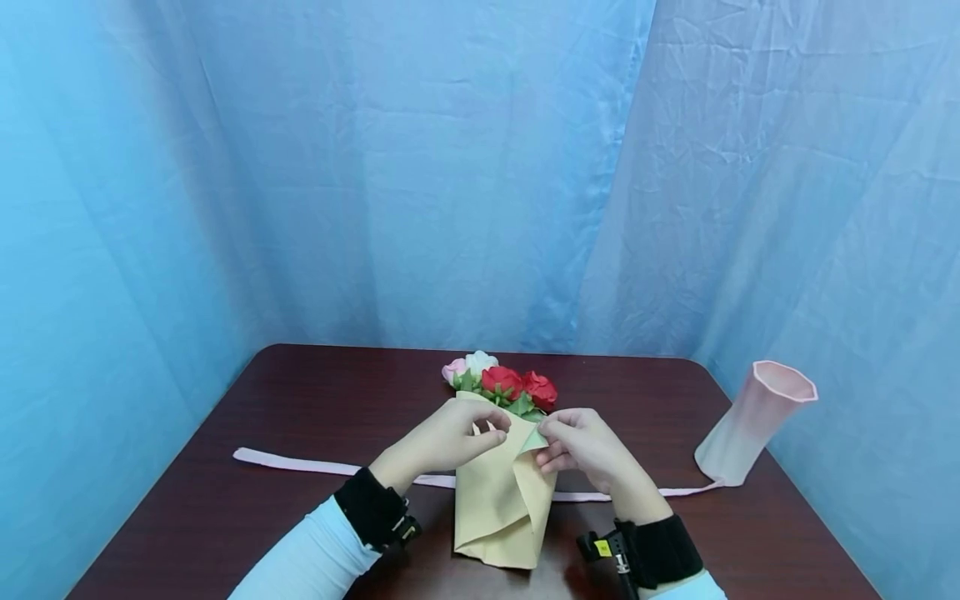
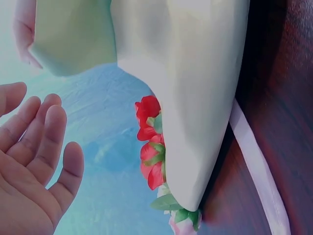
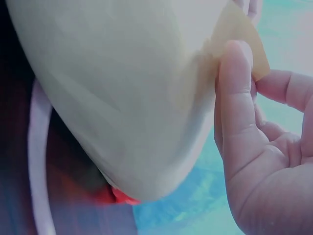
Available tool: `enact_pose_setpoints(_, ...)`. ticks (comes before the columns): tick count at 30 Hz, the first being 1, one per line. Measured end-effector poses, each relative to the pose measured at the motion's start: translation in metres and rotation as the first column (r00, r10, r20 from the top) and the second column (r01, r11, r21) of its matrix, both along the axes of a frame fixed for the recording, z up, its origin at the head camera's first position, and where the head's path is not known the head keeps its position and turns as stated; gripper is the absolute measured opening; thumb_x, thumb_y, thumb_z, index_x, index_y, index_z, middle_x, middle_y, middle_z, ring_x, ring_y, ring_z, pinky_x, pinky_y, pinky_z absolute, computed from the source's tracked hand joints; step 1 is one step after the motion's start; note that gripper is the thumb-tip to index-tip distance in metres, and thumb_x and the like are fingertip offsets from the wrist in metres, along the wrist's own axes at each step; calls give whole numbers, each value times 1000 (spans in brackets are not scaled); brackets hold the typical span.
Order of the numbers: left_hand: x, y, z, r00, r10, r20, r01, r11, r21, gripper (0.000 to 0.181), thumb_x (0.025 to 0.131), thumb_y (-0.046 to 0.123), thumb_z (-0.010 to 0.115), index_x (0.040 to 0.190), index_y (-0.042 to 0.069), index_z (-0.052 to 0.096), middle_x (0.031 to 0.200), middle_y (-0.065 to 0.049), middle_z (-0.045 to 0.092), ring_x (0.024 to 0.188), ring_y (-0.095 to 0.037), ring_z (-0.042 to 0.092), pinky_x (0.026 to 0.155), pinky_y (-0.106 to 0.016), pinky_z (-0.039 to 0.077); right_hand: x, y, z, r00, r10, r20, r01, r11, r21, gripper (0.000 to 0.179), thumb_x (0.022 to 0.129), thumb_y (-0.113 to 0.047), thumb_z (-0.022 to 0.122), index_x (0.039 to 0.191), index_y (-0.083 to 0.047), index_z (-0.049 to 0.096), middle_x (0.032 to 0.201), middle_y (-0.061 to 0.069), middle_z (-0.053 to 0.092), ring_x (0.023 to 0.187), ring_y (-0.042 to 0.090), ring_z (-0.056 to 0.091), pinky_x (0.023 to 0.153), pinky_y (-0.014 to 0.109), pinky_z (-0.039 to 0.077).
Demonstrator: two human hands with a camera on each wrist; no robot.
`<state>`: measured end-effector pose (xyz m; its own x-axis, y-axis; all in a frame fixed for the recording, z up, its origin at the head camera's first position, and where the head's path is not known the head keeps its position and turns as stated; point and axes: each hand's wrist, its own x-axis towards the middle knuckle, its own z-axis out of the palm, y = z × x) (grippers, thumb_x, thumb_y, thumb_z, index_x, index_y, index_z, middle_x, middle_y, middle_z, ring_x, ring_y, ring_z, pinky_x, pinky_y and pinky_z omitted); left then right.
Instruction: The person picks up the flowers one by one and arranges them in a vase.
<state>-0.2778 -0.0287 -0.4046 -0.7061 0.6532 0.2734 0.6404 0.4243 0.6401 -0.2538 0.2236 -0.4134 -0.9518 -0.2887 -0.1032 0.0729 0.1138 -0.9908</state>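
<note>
A bouquet lies on the table, wrapped in pale yellow wrapping paper folded over the stems. Two red roses, a white flower and a pink one stick out past its far end. With thumb and fingers my right hand pinches a corner of the paper, whose greenish flap is lifted; the right wrist view shows the paper edge between the fingertips. My left hand hovers over the left side of the wrap, fingers loosely bent, holding nothing. The stems are hidden inside.
A pale pink ribbon runs sideways across the table beneath the bouquet. At its right end stands a pink and white vase, near the right edge of the dark wooden table. Blue curtains hang behind.
</note>
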Motion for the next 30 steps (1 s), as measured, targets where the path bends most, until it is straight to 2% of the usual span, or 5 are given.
enact_pose_setpoints(12, -7, -5, 3, 998, 57, 14, -57, 998, -10, 13, 99, 19, 68, 111, 17, 73, 103, 9, 69, 91, -11, 63, 71, -27, 54, 8, 48, 19, 995, 80, -68, -67, 982, 174, 17, 96, -7, 56, 94, 8, 65, 69, 11, 61, 68, 27, 70, 65, 46, 61)
enact_pose_setpoints(18, -12, -8, 0, 997, 76, 14, -76, 997, -6, 12, 99, 18, 68, 110, 16, 73, 101, 9, 69, 89, -13, 63, 73, -29, 54, 16, 74, 21, 994, 97, -53, -80, 962, 259, 16, 95, -8, 58, 90, 6, 65, 72, 11, 60, 70, 32, 71, 65, 48, 60)
enact_pose_setpoints(23, -16, -11, -3, 995, 93, 26, -92, 995, -24, 14, 99, 20, 68, 112, 16, 73, 101, 8, 69, 88, -11, 62, 74, -29, 54, 22, 91, 18, 994, 106, -6, -101, 960, 261, 23, 98, -13, 60, 100, 8, 67, 83, 15, 67, 68, 31, 71, 66, 48, 60)
enact_pose_setpoints(28, -21, -12, -7, 992, 118, 46, -116, 992, -49, 16, 100, 22, 67, 114, 17, 73, 103, 8, 69, 90, -12, 62, 77, -29, 54, 24, 98, 13, 994, 100, 34, -106, 951, 291, 31, 99, -18, 64, 113, 10, 63, 80, 18, 69, 69, 31, 71, 62, 44, 60)
enact_pose_setpoints(30, -22, -13, -9, 991, 124, 54, -121, 991, -51, 16, 100, 22, 67, 113, 16, 73, 102, 8, 69, 90, -13, 62, 77, -30, 54, 24, 100, 10, 995, 93, 33, -98, 942, 321, 33, 98, -18, 66, 115, 10, 60, 84, 17, 69, 70, 33, 71, 60, 44, 60)
